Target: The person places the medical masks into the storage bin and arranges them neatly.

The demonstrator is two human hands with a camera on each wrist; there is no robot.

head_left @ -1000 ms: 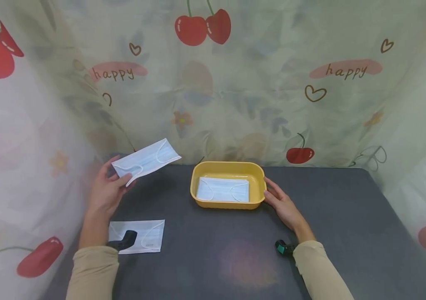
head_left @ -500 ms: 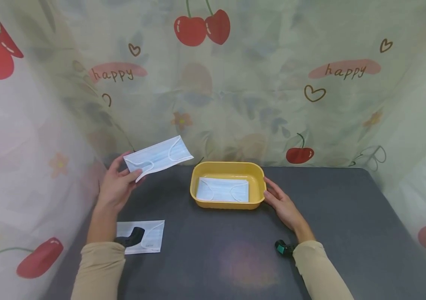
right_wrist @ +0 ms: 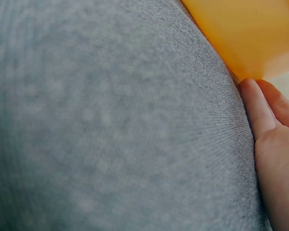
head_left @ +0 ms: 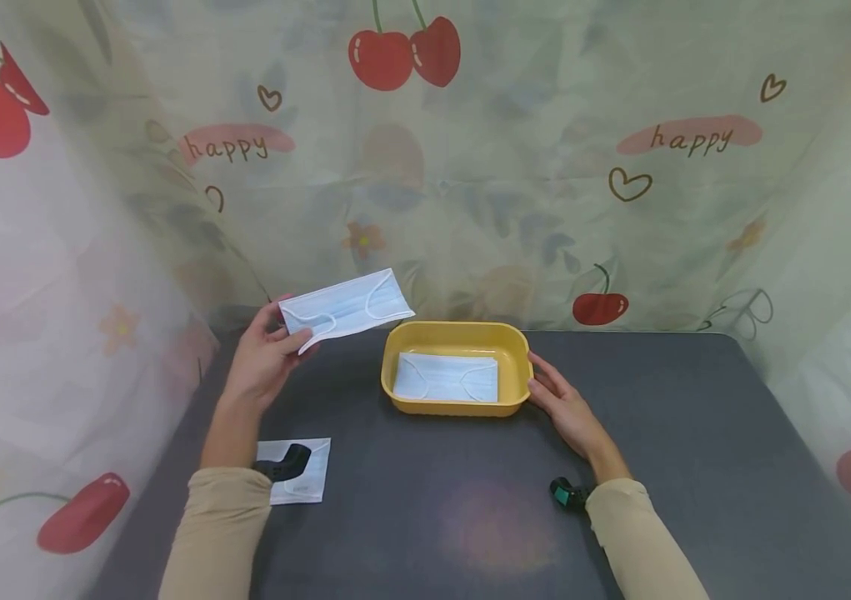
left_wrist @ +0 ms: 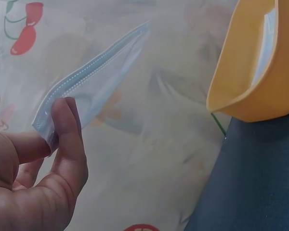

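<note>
My left hand [head_left: 263, 360] pinches a pale blue face mask [head_left: 348, 307] at its left end, thumb in front and fingers behind. The mask is tilted, right end higher, in the air left of a yellow tray [head_left: 458, 408]. In the left wrist view, the mask [left_wrist: 96, 77] appears nearly edge-on above the fingertips. A second mask [head_left: 446, 378] lies flat inside the tray. My right hand [head_left: 566, 408] touches the tray's right side, its fingers extended along the outer wall. In the right wrist view, fingertips [right_wrist: 250, 91] meet the yellow wall low down.
Another mask [head_left: 312, 471] lies on the dark grey table [head_left: 425, 508] at the left, partly hidden by my left wrist and its black wrist device [head_left: 286, 462]. A cherry-printed curtain [head_left: 500, 208] hangs behind the table and at both sides.
My left hand has moved right with the mask, bringing its right end close to the tray's far left corner. The right hand and the tray have stayed in place.
</note>
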